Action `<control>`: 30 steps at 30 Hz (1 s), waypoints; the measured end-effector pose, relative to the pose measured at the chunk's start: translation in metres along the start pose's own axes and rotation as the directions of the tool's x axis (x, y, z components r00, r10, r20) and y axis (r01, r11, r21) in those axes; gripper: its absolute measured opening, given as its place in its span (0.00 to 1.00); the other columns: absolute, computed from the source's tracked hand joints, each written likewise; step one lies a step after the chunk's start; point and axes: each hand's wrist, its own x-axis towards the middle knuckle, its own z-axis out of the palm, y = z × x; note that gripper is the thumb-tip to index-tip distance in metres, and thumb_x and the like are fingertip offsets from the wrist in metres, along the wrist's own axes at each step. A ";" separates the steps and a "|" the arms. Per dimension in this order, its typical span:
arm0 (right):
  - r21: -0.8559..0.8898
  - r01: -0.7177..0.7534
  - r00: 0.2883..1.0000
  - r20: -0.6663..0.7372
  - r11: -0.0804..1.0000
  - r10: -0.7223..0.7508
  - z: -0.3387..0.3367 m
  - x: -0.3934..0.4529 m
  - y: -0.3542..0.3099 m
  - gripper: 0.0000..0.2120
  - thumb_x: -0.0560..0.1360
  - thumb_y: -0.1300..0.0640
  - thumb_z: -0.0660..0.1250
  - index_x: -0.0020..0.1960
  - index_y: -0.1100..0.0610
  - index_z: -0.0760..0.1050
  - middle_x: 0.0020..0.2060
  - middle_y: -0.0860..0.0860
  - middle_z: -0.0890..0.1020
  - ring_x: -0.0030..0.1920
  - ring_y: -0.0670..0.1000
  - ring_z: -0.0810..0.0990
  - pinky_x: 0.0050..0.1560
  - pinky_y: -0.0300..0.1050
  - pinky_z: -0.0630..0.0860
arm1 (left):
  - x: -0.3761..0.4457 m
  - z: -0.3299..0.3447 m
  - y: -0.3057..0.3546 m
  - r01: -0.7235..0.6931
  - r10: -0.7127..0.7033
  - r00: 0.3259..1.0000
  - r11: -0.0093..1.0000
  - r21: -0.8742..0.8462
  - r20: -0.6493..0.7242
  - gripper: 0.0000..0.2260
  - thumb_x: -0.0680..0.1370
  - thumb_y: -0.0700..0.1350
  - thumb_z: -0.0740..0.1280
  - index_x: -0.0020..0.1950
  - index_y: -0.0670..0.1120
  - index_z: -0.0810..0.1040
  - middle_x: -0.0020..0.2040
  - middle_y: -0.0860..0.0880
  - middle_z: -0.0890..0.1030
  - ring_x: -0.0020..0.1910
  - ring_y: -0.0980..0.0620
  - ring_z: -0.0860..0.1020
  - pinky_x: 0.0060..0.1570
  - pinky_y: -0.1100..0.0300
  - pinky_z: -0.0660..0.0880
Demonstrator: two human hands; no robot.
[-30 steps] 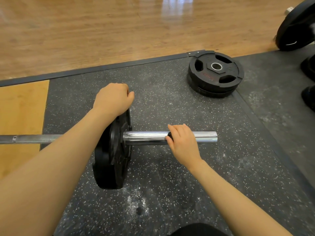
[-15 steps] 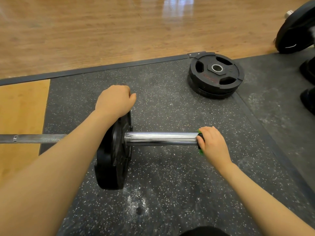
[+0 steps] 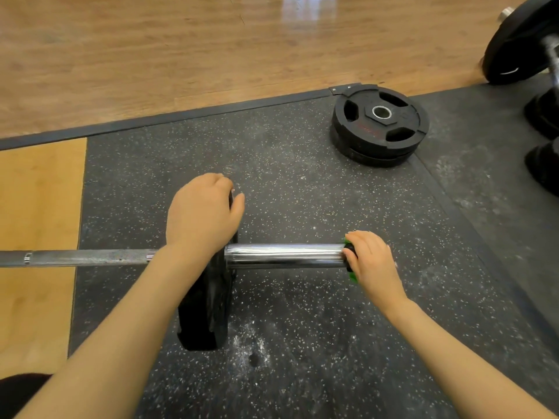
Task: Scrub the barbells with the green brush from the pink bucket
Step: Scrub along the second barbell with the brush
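A barbell lies across the speckled rubber mat, its chrome sleeve (image 3: 284,256) pointing right and its knurled shaft (image 3: 87,257) running off to the left. One black plate (image 3: 208,309) stands on the sleeve. My left hand (image 3: 201,216) grips the top rim of that plate, fingers curled over it. My right hand (image 3: 373,263) holds the green brush (image 3: 351,267) against the outer end of the sleeve; only slivers of green and a black part show under the fingers. The pink bucket is out of view.
Two stacked black plates (image 3: 381,125) lie flat at the mat's far corner. Another loaded barbell plate (image 3: 520,46) stands at the top right, with dark dumbbell heads (image 3: 544,164) below it. Wood floor lies beyond the mat edge; white chalk dust marks the mat near me.
My right hand slid the brush rightward along the sleeve from its middle to its outer end. My left hand stayed on the plate rim.
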 end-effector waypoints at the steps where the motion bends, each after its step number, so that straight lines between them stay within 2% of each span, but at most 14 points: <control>1: 0.005 0.024 1.000 -0.018 1.000 -0.024 0.000 0.000 -0.005 0.18 0.79 0.53 0.56 0.56 0.65 0.76 0.51 0.58 0.81 0.53 0.56 0.75 0.59 0.47 0.67 | -0.010 -0.001 0.001 -0.028 0.028 0.999 1.000 0.004 -0.023 0.12 0.78 0.48 0.64 0.49 0.39 0.81 0.51 0.42 0.81 0.49 0.40 0.78 0.45 0.51 0.74; 5: 0.045 0.088 0.996 -0.023 0.995 -0.087 -0.001 0.000 -0.033 0.17 0.80 0.53 0.56 0.57 0.64 0.76 0.51 0.56 0.80 0.53 0.56 0.76 0.58 0.47 0.68 | -0.035 -0.009 0.008 -0.079 0.086 0.995 0.984 0.159 -0.043 0.17 0.77 0.52 0.59 0.47 0.40 0.79 0.43 0.41 0.78 0.39 0.41 0.75 0.39 0.52 0.70; 8: 0.052 0.146 0.989 -0.021 0.988 -0.145 0.000 -0.002 -0.060 0.16 0.80 0.53 0.57 0.56 0.63 0.75 0.49 0.55 0.80 0.50 0.55 0.76 0.55 0.46 0.69 | -0.026 -0.018 0.010 -0.062 0.066 0.998 0.980 0.188 -0.016 0.21 0.78 0.54 0.53 0.45 0.41 0.79 0.37 0.43 0.77 0.36 0.42 0.74 0.40 0.52 0.69; 11: 0.061 0.158 0.987 0.004 0.986 -0.158 0.006 -0.010 -0.084 0.15 0.79 0.53 0.58 0.55 0.62 0.77 0.49 0.55 0.80 0.49 0.55 0.77 0.52 0.48 0.73 | -0.011 -0.022 0.008 -0.118 0.109 0.992 0.975 0.189 0.061 0.22 0.79 0.54 0.51 0.45 0.41 0.79 0.40 0.43 0.79 0.41 0.40 0.77 0.46 0.50 0.71; 14: 0.082 0.145 0.987 0.060 0.986 -0.150 0.016 -0.021 -0.109 0.16 0.79 0.52 0.57 0.53 0.63 0.78 0.48 0.55 0.81 0.47 0.56 0.79 0.49 0.50 0.77 | -0.008 -0.017 0.006 -0.152 0.114 0.976 0.966 0.210 0.184 0.18 0.81 0.53 0.53 0.52 0.43 0.77 0.49 0.43 0.80 0.49 0.41 0.77 0.54 0.50 0.67; 16: 0.084 0.146 0.984 0.087 0.986 -0.153 0.020 -0.030 -0.124 0.16 0.79 0.52 0.57 0.52 0.61 0.78 0.47 0.54 0.81 0.46 0.56 0.79 0.46 0.50 0.78 | -0.014 -0.011 0.004 -0.165 0.123 0.969 0.968 0.192 0.213 0.18 0.82 0.53 0.52 0.54 0.44 0.76 0.51 0.44 0.80 0.52 0.42 0.76 0.56 0.51 0.67; 19: 0.069 0.132 0.984 0.107 0.989 -0.139 0.019 -0.041 -0.135 0.15 0.79 0.51 0.58 0.51 0.60 0.78 0.46 0.53 0.81 0.45 0.55 0.79 0.45 0.50 0.77 | -0.029 -0.003 0.000 -0.140 0.110 0.962 0.985 0.103 0.251 0.18 0.82 0.54 0.51 0.56 0.44 0.76 0.51 0.44 0.80 0.50 0.43 0.77 0.47 0.52 0.69; 21: 0.052 0.119 0.986 0.116 0.992 -0.124 0.016 -0.046 -0.138 0.16 0.79 0.49 0.58 0.51 0.60 0.78 0.45 0.53 0.81 0.44 0.55 0.79 0.44 0.50 0.77 | -0.040 -0.004 0.001 -0.169 0.142 0.964 0.980 0.105 0.226 0.18 0.82 0.53 0.51 0.55 0.44 0.76 0.50 0.45 0.80 0.48 0.44 0.77 0.43 0.54 0.66; 26: 0.003 0.097 0.976 0.198 0.995 -0.095 0.004 -0.060 -0.131 0.18 0.78 0.48 0.57 0.53 0.60 0.78 0.46 0.53 0.82 0.45 0.55 0.80 0.45 0.49 0.78 | -0.060 -0.013 0.005 -0.189 0.164 0.967 0.975 0.117 0.197 0.17 0.82 0.53 0.52 0.50 0.44 0.75 0.45 0.45 0.79 0.43 0.45 0.74 0.40 0.55 0.61; 30: -0.043 -0.018 0.978 0.207 0.999 0.027 -0.018 -0.076 -0.095 0.19 0.79 0.47 0.55 0.52 0.59 0.78 0.45 0.52 0.82 0.45 0.55 0.79 0.47 0.48 0.76 | -0.067 -0.020 0.004 -0.161 0.146 0.973 0.984 0.074 0.180 0.17 0.82 0.52 0.52 0.45 0.44 0.74 0.41 0.47 0.76 0.39 0.47 0.70 0.40 0.55 0.62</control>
